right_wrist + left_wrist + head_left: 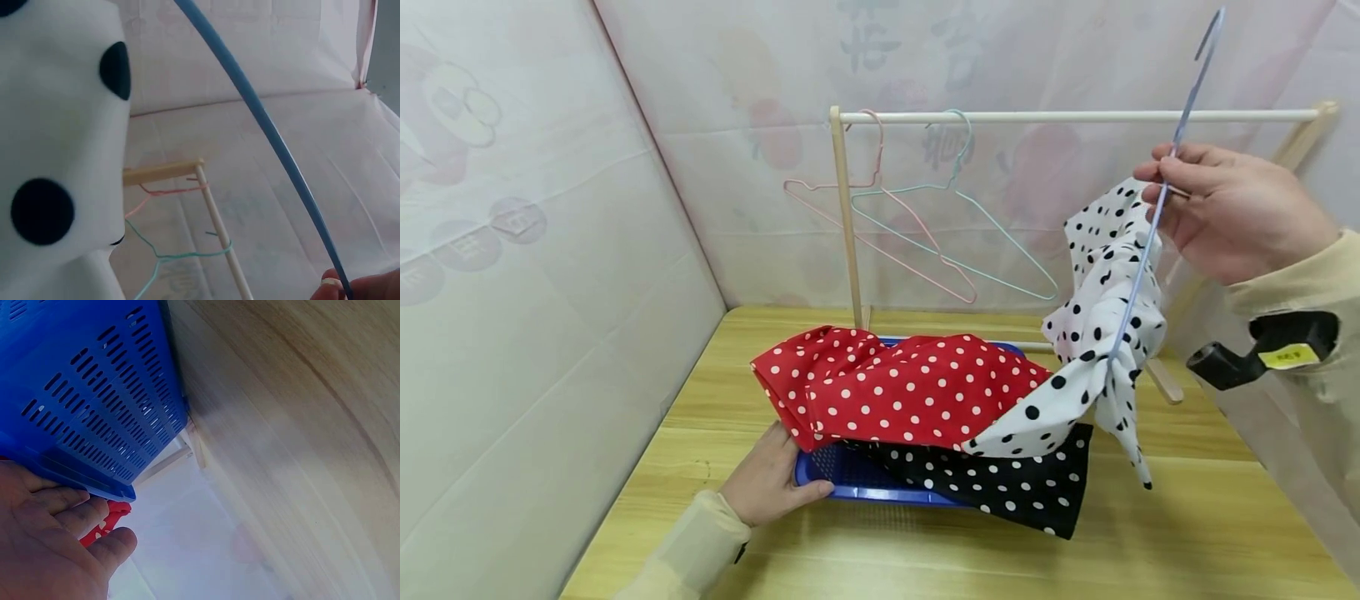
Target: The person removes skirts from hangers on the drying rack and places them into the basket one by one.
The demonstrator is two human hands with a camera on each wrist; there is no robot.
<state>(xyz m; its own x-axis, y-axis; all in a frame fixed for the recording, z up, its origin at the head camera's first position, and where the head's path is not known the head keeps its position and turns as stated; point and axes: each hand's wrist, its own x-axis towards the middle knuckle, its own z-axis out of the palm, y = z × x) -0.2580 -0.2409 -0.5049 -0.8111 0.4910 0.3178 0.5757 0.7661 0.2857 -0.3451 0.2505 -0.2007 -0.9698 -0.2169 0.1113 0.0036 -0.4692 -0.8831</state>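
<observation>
My right hand (1232, 204) pinches a blue wire hanger (1150, 242) below its hook, at the right of the head view. A white cloth garment with black dots (1082, 329) hangs bunched on the hanger, its lower end touching a red white-dotted garment (917, 387). That red garment lies over a blue plastic basket (887, 493), above a black white-dotted garment (1037, 487) that spills over the front. My left hand (767, 479) holds the basket's front left corner, thumb at the rim. From the left wrist view, the other fingers (81, 519) lie beneath the rim.
Behind the basket stands a wooden rack with a white rail (1075, 117). A pink hanger (880, 187) and a mint-green hanger (955, 192) hang at its left end. Printed fabric walls (647, 192) enclose the wooden table (700, 400) at the left and back.
</observation>
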